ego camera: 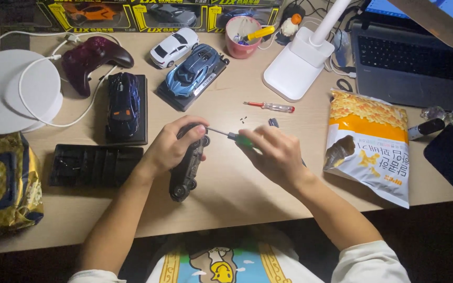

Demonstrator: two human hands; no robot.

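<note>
My left hand (171, 145) grips a dark toy car (187, 173) turned on its side on the wooden desk (226, 199), underside facing right. My right hand (276, 154) holds a small green-handled screwdriver (235, 138), its metal tip pointed left at the car's front end by my left thumb. A few tiny dark screws (243, 120) lie on the desk just above the hands. A red-and-clear screwdriver (269, 107) lies beyond them.
An empty black display base (95, 165) sits left of the car. Behind are a dark blue car on its base (124, 105), a blue car (192, 73), a white car (173, 47), a game controller (93, 60), a pink cup (242, 37), a lamp base (297, 63), a snack bag (368, 144) and a laptop (410, 65).
</note>
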